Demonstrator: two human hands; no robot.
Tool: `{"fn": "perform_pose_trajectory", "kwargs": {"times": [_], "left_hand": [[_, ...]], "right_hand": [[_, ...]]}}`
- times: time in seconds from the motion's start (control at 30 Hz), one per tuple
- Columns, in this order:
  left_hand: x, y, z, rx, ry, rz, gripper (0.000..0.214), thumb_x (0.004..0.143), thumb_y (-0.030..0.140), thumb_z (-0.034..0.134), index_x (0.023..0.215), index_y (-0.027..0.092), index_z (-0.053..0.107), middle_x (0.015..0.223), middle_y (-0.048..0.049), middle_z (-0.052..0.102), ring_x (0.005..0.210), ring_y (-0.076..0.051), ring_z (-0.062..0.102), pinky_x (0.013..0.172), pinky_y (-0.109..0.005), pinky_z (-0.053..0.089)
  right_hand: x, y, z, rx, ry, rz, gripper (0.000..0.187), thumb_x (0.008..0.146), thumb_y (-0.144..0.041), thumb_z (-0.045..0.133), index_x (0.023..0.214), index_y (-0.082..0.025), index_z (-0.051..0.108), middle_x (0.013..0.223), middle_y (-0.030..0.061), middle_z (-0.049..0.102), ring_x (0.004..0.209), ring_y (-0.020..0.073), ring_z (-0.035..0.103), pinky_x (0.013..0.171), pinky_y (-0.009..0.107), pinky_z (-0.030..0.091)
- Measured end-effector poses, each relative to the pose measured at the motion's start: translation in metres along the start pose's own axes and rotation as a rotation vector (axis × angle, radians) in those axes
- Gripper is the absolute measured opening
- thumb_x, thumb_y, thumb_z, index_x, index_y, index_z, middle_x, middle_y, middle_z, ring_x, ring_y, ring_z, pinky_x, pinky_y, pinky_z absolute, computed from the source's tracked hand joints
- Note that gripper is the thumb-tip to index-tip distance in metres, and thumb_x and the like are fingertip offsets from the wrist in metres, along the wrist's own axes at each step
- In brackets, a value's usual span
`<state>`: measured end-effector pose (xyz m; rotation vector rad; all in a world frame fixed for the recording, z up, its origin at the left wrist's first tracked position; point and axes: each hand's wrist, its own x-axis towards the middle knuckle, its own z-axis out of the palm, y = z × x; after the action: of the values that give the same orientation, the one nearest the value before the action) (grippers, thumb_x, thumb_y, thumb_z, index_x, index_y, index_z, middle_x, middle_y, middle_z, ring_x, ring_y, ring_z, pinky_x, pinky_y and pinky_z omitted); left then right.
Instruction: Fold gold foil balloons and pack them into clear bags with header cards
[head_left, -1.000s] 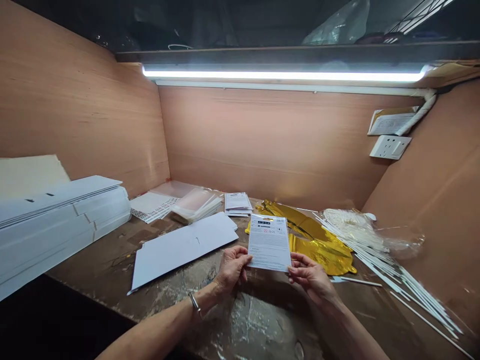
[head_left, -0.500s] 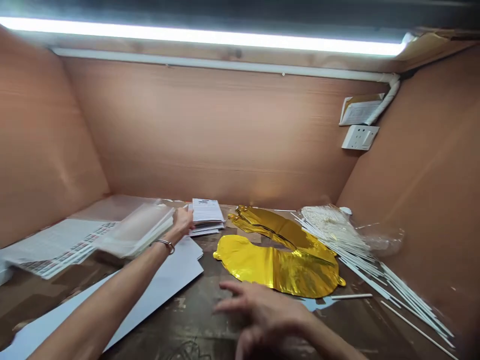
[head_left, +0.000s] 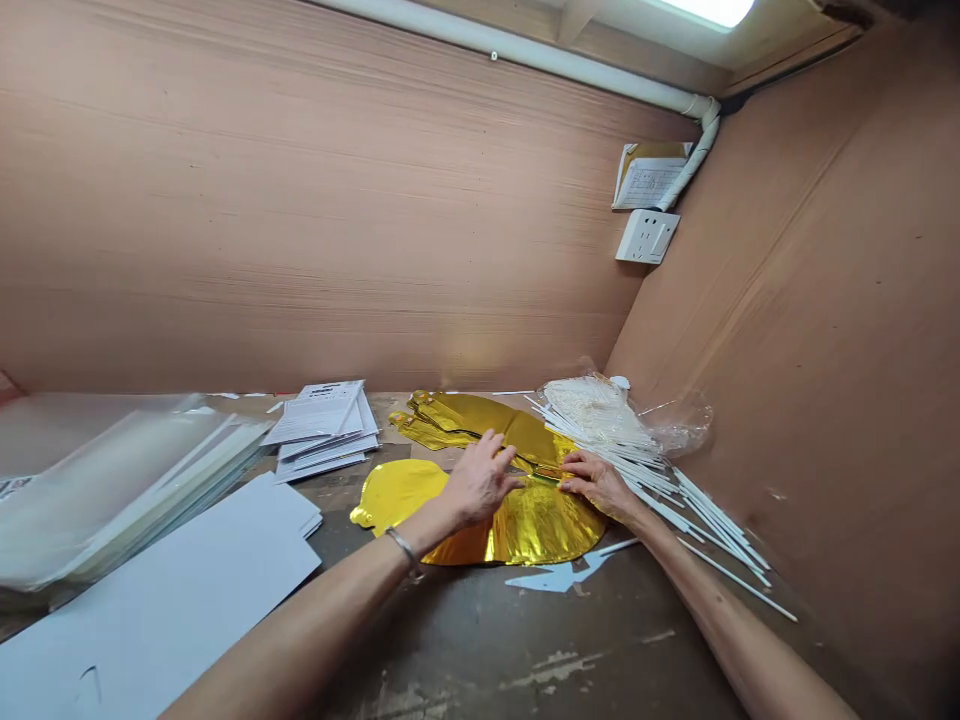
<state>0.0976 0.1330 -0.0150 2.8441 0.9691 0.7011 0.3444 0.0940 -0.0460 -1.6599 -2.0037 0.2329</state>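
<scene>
Gold foil balloon (head_left: 517,525) under left hand (head_left: 480,482) and right hand (head_left: 596,483), grips released, pressing flat; white sticks (head_left: 645,465) just beside.

The left hand (head_left: 480,485) and right hand (head_left: 596,483) rest palm-down, just apart.

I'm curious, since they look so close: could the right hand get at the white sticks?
Probably yes. The right hand rests on the gold foil balloon, right beside the white sticks, and nothing seems to lie between them.
</scene>
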Motion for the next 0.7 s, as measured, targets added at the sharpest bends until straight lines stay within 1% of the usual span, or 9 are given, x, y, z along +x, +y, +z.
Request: {"fn": "perform_pose_trajectory", "kwargs": {"times": [0.07,0.13,0.23,0.3,0.43,0.5,0.6,0.63,0.7], "left_hand": [[0.018,0.013,0.019,-0.036,-0.058,0.017,0.043,0.078,0.04,0.047,0.114,0.016,0.044,0.124,-0.0135,0.04,0.12,-0.028,0.028,0.092,-0.043,0.03],[0.032,0.018,0.035,-0.067,-0.1,0.035,0.035,0.08,0.035,0.044,0.11,0.016,0.047,0.119,-0.0122,0.045,0.12,-0.027,0.028,0.093,-0.044,0.029],[0.047,0.018,0.05,-0.159,-0.152,0.03,0.019,0.081,0.024,0.042,0.089,0.017,0.057,0.099,-0.0079,0.056,0.114,-0.024,0.036,0.092,-0.042,0.028],[0.053,0.018,0.056,-0.25,-0.167,-0.027,0.017,0.078,0.021,0.044,0.073,0.016,0.059,0.083,-0.0056,0.059,0.102,-0.021,0.045,0.089,-0.037,0.029],[0.057,0.019,0.061,-0.35,-0.116,-0.137,0.023,0.074,0.021,0.047,0.057,0.013,0.059,0.062,-0.0036,0.057,0.068,-0.014,0.051,0.069,-0.026,0.036],[0.058,0.019,0.06,-0.398,-0.089,-0.188,0.023,0.073,0.022,0.047,0.057,0.012,0.061,0.055,-0.0016,0.053,0.056,-0.011,0.045,0.057,-0.022,0.034],[0.062,0.016,0.056,-0.486,-0.047,-0.251,0.025,0.073,0.025,0.045,0.062,0.012,0.063,0.049,0.0018,0.048,0.049,-0.009,0.039,0.048,-0.019,0.029],[0.063,0.014,0.054,-0.513,-0.029,-0.268,0.025,0.072,0.026,0.045,0.062,0.012,0.063,0.048,0.0023,0.047,0.049,-0.009,0.039,0.047,-0.019,0.028],[0.065,0.011,0.049,-0.559,0.014,-0.303,0.026,0.072,0.028,0.045,0.06,0.012,0.062,0.048,0.0027,0.046,0.05,-0.009,0.039,0.047,-0.019,0.028]], "right_hand": [[-0.001,0.004,0.006,0.056,0.038,-0.034,0.015,0.072,-0.027,0.056,0.071,-0.018,0.068,0.083,0.0045,0.061,0.078,0.0159,0.055,0.073,0.028,0.041],[-0.002,0.001,0.009,0.031,0.05,-0.078,0.016,0.074,-0.026,0.054,0.07,-0.019,0.068,0.08,0.0035,0.061,0.076,0.0151,0.055,0.071,0.028,0.04],[-0.001,-0.004,0.009,-0.07,0.043,-0.108,0.018,0.077,-0.024,0.051,0.075,-0.022,0.068,0.084,0.0026,0.063,0.079,0.0156,0.053,0.073,0.029,0.038],[0.0,-0.008,0.007,-0.145,0.034,-0.088,0.019,0.078,-0.024,0.05,0.076,-0.022,0.068,0.083,0.0023,0.064,0.079,0.0159,0.053,0.073,0.029,0.036],[0.006,-0.02,-0.004,-0.329,0.002,-0.058,0.017,0.076,-0.027,0.053,0.07,-0.022,0.068,0.075,0.0021,0.064,0.078,0.0165,0.051,0.071,0.029,0.032],[0.011,-0.029,-0.014,-0.396,0.004,-0.05,0.016,0.074,-0.027,0.055,0.068,-0.021,0.068,0.073,0.0029,0.063,0.078,0.017,0.05,0.071,0.03,0.031],[0.02,-0.045,-0.035,-0.415,0.006,-0.079,0.018,0.075,-0.028,0.053,0.067,-0.021,0.067,0.073,0.0036,0.063,0.079,0.0173,0.05,0.073,0.03,0.029],[0.022,-0.05,-0.042,-0.41,0.045,-0.095,0.018,0.076,-0.029,0.052,0.069,-0.021,0.066,0.076,0.0041,0.064,0.081,0.0179,0.05,0.074,0.031,0.029],[0.021,-0.057,-0.057,-0.391,0.254,-0.057,0.021,0.076,-0.035,0.051,0.081,-0.02,0.065,0.088,0.0068,0.063,0.086,0.02,0.049,0.076,0.031,0.03]]}}
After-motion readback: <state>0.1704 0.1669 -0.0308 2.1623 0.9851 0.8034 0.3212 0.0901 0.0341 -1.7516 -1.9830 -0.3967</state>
